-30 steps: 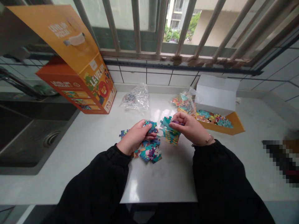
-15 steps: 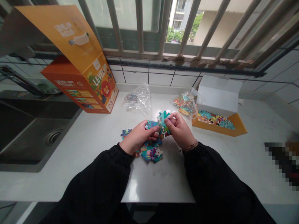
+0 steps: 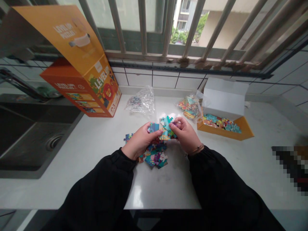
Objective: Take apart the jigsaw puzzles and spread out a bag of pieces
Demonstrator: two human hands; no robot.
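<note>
My left hand [image 3: 139, 141] pinches a blue puzzle piece [image 3: 153, 127] above the white counter [image 3: 96, 141]. My right hand [image 3: 184, 134] grips a teal joined puzzle section [image 3: 166, 125], held right against the left hand's piece. Both hands are closed on their pieces, with the edges touching between them. Under the hands lies a small heap of loose puzzle pieces [image 3: 155, 156] in blue, teal and purple. One more loose piece [image 3: 128, 137] lies just left of my left hand.
An orange puzzle box [image 3: 81, 70] stands at the back left beside a dark sink [image 3: 31, 134]. A crumpled clear bag [image 3: 141, 102] lies behind the hands. At the right an open orange tray [image 3: 223, 128] with a white lid holds more pieces, next to a bag of pieces [image 3: 190, 107].
My right hand carried the teal section leftward from a hand's width away until it met the piece in my left hand. The left hand barely moved.
</note>
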